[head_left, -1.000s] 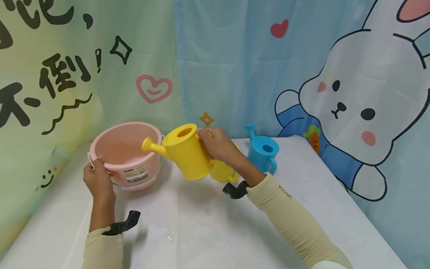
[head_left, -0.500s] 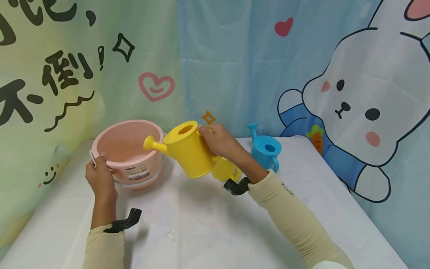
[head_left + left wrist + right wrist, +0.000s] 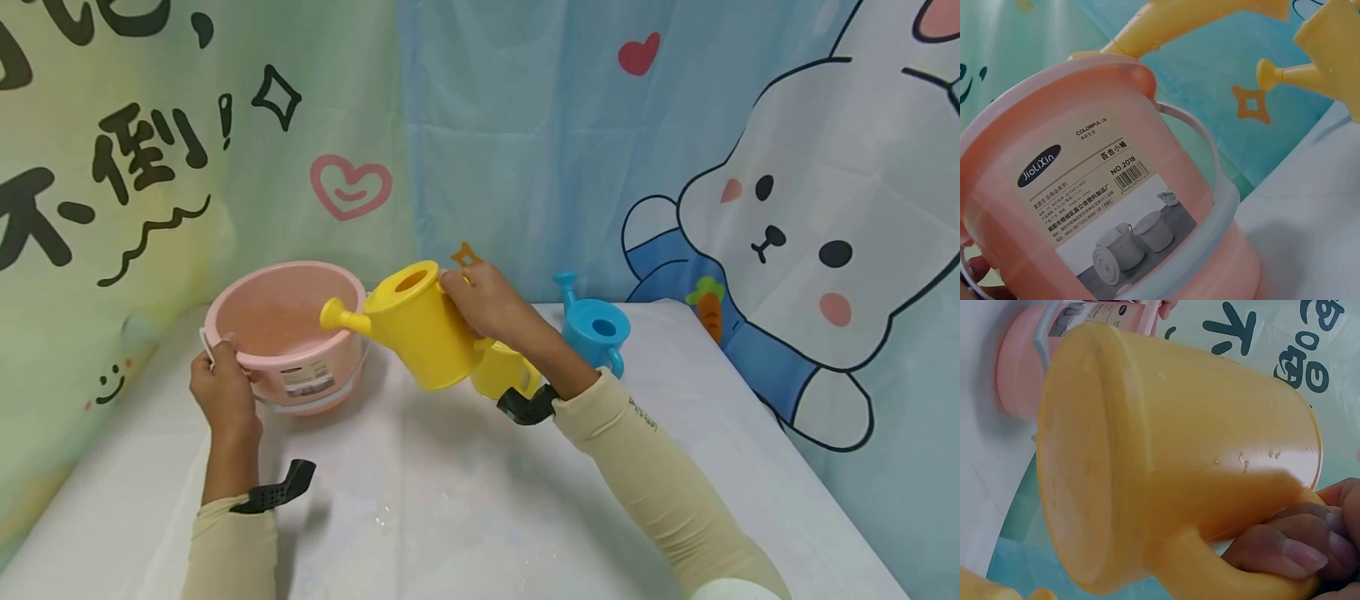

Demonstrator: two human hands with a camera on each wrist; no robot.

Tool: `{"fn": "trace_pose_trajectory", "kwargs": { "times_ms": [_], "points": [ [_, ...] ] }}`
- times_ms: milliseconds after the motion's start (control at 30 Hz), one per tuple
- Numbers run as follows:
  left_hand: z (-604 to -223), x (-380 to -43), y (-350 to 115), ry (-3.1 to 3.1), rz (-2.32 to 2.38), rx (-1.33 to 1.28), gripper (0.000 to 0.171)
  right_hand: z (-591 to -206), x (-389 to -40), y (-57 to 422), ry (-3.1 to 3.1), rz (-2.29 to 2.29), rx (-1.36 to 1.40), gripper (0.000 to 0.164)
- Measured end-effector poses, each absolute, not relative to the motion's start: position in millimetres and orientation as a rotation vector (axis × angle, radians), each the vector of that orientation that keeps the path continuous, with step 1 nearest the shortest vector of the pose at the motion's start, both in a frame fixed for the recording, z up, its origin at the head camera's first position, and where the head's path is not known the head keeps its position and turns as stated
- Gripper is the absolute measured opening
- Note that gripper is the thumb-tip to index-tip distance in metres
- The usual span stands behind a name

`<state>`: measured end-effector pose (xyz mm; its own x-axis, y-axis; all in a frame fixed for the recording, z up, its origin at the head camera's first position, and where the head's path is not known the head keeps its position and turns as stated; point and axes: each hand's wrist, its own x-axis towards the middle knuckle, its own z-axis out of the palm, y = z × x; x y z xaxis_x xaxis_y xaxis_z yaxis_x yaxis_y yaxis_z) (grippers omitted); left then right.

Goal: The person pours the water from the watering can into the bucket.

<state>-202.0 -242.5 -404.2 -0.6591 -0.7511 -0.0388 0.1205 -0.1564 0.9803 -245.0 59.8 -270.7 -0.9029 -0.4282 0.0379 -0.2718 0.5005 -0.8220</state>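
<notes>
My left hand (image 3: 223, 387) grips the near-left rim of a pink bucket (image 3: 347, 357), its thumb over the edge. The bucket stands on the white table; its pale bail handle hangs against the front, below a printed label (image 3: 1116, 187). My right hand (image 3: 491, 307) holds a yellow watering can (image 3: 423, 337) by its handle, above the table. The can is tilted left, with its spout end over the bucket's right rim. Droplets cling to the can's side (image 3: 1235, 425) in the right wrist view. Whether water flows from the spout cannot be made out.
A second yellow watering can (image 3: 501, 373) stands behind my right hand, partly hidden by it. To its right is a blue watering can (image 3: 597, 329). Water drops (image 3: 382, 517) lie on the white tabletop (image 3: 450, 467). A printed cloth backdrop (image 3: 495, 150) hangs behind.
The head view shifts slightly. Both hands, the tilted watering can and the bucket keep nearly the same positions relative to each other.
</notes>
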Motion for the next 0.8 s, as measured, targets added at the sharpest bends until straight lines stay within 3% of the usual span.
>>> {"fn": "trace_pose_trajectory", "kwargs": {
  "times_ms": [800],
  "points": [
    [-404,-202,-241,-1.505,-1.858,0.713,0.022,-255,-247,53,2.605,-1.239,-0.652,0.043]
  ]
}}
